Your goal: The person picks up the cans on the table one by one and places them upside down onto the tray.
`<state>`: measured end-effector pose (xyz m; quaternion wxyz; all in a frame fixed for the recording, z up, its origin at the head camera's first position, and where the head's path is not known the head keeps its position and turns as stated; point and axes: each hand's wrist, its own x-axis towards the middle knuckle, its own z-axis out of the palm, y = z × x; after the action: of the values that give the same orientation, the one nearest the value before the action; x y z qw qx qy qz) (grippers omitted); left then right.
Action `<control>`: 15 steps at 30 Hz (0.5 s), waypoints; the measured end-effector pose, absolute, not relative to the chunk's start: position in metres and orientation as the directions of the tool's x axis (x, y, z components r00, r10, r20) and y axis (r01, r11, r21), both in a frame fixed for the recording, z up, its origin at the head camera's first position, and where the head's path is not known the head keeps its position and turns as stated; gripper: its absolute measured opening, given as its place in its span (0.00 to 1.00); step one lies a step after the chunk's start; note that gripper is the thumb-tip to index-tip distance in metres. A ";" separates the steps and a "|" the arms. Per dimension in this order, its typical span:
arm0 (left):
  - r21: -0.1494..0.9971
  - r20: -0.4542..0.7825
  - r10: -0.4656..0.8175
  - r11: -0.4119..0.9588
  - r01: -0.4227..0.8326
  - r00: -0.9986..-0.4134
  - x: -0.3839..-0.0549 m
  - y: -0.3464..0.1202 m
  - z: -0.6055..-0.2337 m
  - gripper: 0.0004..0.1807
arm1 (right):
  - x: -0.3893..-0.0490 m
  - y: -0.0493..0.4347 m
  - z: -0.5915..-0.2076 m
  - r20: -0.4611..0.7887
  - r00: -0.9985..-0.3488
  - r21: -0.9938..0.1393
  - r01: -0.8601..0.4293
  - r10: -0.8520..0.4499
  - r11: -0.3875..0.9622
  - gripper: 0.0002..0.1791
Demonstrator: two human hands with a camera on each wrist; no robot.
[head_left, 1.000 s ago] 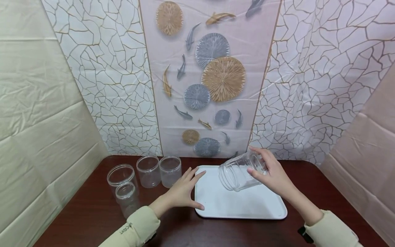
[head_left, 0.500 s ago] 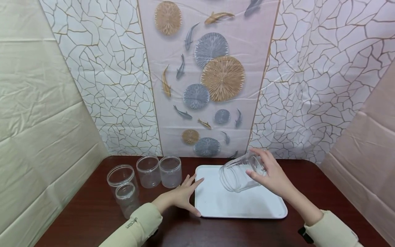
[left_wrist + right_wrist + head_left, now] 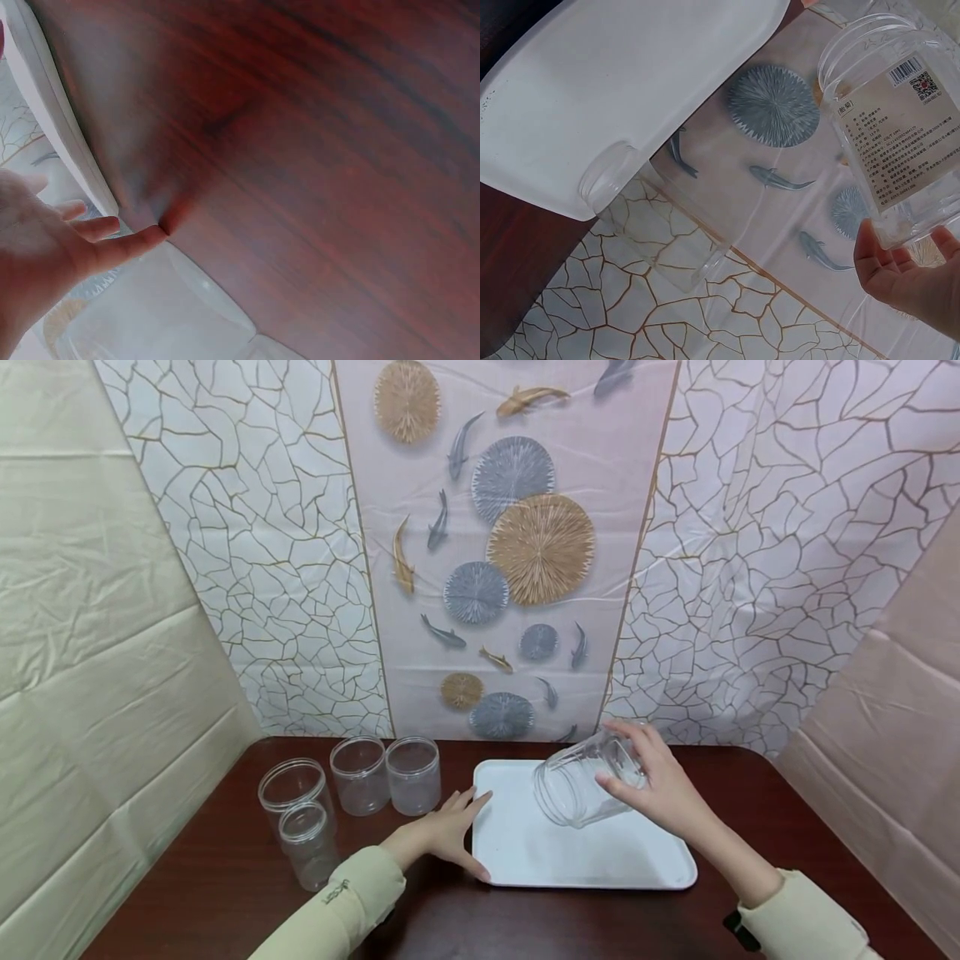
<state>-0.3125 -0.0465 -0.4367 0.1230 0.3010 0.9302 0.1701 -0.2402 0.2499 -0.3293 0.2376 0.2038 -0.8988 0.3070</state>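
Note:
My right hand (image 3: 663, 785) holds a clear jar (image 3: 581, 789) by its base end, with the jar tilted and its mouth pointing down-left over a white tray (image 3: 517, 864). In the right wrist view, that jar (image 3: 900, 127) carries a printed label with a barcode. A second clear jar (image 3: 660, 217) stands at the tray's far side there; the held jar and hand mostly hide it in the head view. Fingers spread, my left hand (image 3: 442, 837) lies along the tray's left edge, thumb at the near-left corner. In the left wrist view its little finger (image 3: 135, 246) reaches down to the table.
Several clear jars stand on the dark wooden table (image 3: 450, 927) to the left: a wide one (image 3: 288, 781), a narrow one (image 3: 309, 852) in front of it, and two short ones (image 3: 360, 781) behind. A patterned cloth (image 3: 480, 610) hangs behind the table.
My left hand has slid toward the near-left corner of the tray and come down to its edge. My right hand and the tilted jar have barely moved.

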 end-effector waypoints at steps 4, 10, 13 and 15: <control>0.383 -0.125 0.597 0.766 0.517 -0.792 -0.314 -0.045 -0.438 0.65 | -0.240 0.252 -0.330 0.545 -0.808 -0.457 -0.509 -0.222 0.730 0.34; 0.362 -0.143 0.579 0.785 0.502 -0.803 -0.313 -0.043 -0.438 0.65 | -0.241 0.253 -0.332 0.540 -0.812 -0.444 -0.497 -0.220 0.745 0.35; 0.355 -0.155 0.571 0.793 0.494 -0.806 -0.312 -0.043 -0.438 0.65 | -0.242 0.253 -0.333 0.527 -0.823 -0.442 -0.479 -0.212 0.758 0.35; 0.349 -0.156 0.567 0.797 0.492 -0.809 -0.312 -0.043 -0.437 0.64 | -0.243 0.253 -0.332 0.523 -0.827 -0.435 -0.469 -0.208 0.769 0.34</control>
<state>-0.3123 -0.0426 -0.4371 0.1274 0.2819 0.9394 0.1477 -0.2434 0.2526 -0.3325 0.2286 0.1856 -0.9122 0.2851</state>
